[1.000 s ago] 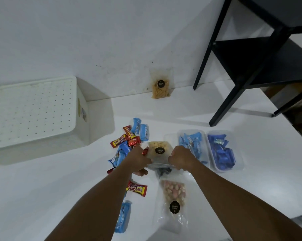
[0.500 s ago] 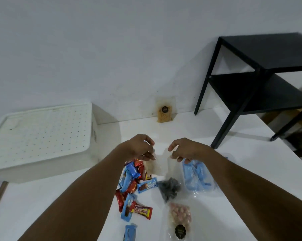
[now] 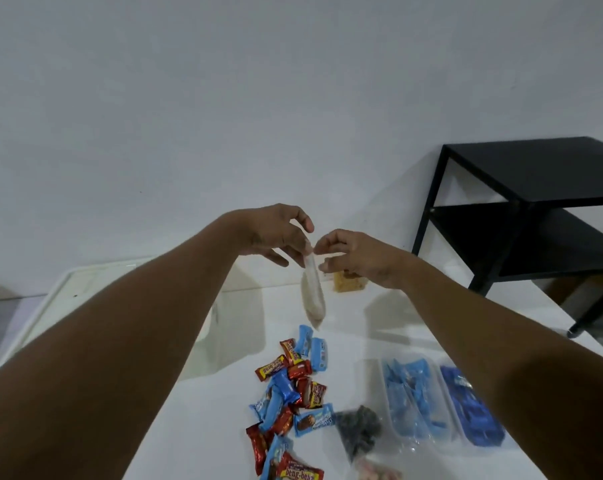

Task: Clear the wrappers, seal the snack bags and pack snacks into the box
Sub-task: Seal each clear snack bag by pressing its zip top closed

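A clear snack bag (image 3: 313,295) of pale snacks hangs edge-on in the air above the table. My left hand (image 3: 276,233) and my right hand (image 3: 353,256) both pinch its top edge, fingertips nearly meeting. Below lies a heap of red and blue wrapped candy bars (image 3: 289,400). A clear bag of dark snacks (image 3: 357,427) lies beside the heap. Two clear packs of blue wrapped snacks (image 3: 414,400) lie to the right. The white box (image 3: 85,282) with a perforated lid stands at the left, mostly hidden behind my left arm.
Another bag of yellow snacks (image 3: 348,284) leans on the wall behind my right hand. A black two-tier side table (image 3: 522,216) stands at the right. A bag of pink snacks (image 3: 376,474) shows at the bottom edge. The white table (image 3: 210,410) runs to the wall.
Both hands have lifted the pale snack bag higher off the table and come closer together at its top edge. The camera has tilted up toward the wall.
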`<state>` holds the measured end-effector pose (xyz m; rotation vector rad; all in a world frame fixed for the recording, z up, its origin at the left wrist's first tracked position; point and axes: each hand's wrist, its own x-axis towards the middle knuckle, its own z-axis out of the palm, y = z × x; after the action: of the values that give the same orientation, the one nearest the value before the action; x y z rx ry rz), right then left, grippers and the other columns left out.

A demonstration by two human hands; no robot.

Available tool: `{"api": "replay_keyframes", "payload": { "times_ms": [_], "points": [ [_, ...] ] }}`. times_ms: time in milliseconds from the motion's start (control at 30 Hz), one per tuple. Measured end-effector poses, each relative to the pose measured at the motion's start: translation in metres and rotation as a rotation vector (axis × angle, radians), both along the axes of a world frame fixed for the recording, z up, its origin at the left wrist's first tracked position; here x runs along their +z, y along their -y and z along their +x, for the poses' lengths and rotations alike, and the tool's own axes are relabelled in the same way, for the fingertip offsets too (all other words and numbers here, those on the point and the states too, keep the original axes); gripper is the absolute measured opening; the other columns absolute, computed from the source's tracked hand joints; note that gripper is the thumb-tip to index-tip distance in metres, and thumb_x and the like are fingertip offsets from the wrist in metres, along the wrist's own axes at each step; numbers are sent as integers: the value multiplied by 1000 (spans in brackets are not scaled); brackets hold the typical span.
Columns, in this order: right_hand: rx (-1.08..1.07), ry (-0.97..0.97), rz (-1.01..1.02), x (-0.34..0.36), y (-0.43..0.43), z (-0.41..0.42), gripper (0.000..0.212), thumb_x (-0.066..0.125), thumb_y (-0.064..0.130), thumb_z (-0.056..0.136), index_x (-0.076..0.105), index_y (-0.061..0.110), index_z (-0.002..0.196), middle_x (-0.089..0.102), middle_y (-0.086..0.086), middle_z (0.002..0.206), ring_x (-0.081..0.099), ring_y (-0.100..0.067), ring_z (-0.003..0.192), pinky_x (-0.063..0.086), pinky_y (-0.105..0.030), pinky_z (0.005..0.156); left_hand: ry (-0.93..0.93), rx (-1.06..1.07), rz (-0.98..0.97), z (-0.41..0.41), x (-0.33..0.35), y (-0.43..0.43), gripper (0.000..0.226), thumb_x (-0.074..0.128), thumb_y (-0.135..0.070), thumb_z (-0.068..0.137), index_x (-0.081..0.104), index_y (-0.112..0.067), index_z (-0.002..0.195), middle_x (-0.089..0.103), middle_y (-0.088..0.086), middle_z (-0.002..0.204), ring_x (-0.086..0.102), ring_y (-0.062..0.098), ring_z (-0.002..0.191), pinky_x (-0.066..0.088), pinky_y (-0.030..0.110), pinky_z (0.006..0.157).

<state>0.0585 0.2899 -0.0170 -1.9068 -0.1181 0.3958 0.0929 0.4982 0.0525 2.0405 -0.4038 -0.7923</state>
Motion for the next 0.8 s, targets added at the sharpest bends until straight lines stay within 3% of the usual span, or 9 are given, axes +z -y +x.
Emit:
{"api": "replay_keyframes", "payload": {
  "times_ms": [67,133,233,300,400,467,533,667,800],
  "points": [
    [44,24,-9,13,-5,1,55,76,19,79,56,33,128,57,16,134,56,-11,120,43,-42,100,26,-8,13,0,11,-3,33,66,-2,89,53,-14,116,74,13,101,74,22,92,55,41,86],
    [88,36,-27,23,-11,2,55,75,21,79,57,33,130,54,17,139,53,-15,125,40,-43,103,42,-8,13,-1,19,-4,35,66,-2,88,54,-14,118,72,13,101,72,22,91,54,43,89],
    [73,52,-24,31,-19,1,38,74,20,82,64,23,119,63,12,129,55,-16,117,40,-39,96,56,1,1,-3,28,-7,35,66,-2,87,54,-16,116,71,14,101,70,24,92,54,42,89],
    [55,72,-18,32,-21,-1,30,78,23,80,66,13,106,67,-3,121,57,-18,104,40,-37,86,76,14,-8,-5,32,-9,34,64,-2,87,53,-16,116,70,13,99,70,25,93,54,41,83],
    [41,85,54,31,-19,-5,32,83,30,70,60,15,88,71,-17,110,68,-19,108,47,-45,97,112,63,-46,-9,34,-11,35,67,-4,88,52,-14,119,70,10,98,74,26,100,53,37,77],
    [17,90,113,32,-17,-7,29,82,29,72,59,17,85,73,-19,109,71,-24,106,52,-47,90,136,107,-74,-10,31,-15,37,71,-6,87,53,-12,119,74,9,101,74,25,99,54,40,83],
    [-32,87,160,34,-14,-10,23,78,26,81,56,19,83,73,-18,107,72,-22,100,50,-37,76,177,154,-72,-11,23,-21,36,76,-10,85,58,-10,116,76,8,102,75,22,95,54,44,90],
    [-107,72,243,40,-8,-12,20,72,17,89,53,19,84,75,-15,104,73,-24,96,46,-39,80,250,269,-118,-11,4,-37,25,78,-18,85,69,-4,104,77,4,91,76,21,91,54,44,94],
    [-92,64,270,47,-11,-14,21,73,31,88,60,14,93,74,-17,102,72,-31,99,55,-47,85,246,285,-209,-15,-4,-35,12,80,-19,83,71,-12,87,75,3,86,76,21,90,56,38,88]
  ]
}}
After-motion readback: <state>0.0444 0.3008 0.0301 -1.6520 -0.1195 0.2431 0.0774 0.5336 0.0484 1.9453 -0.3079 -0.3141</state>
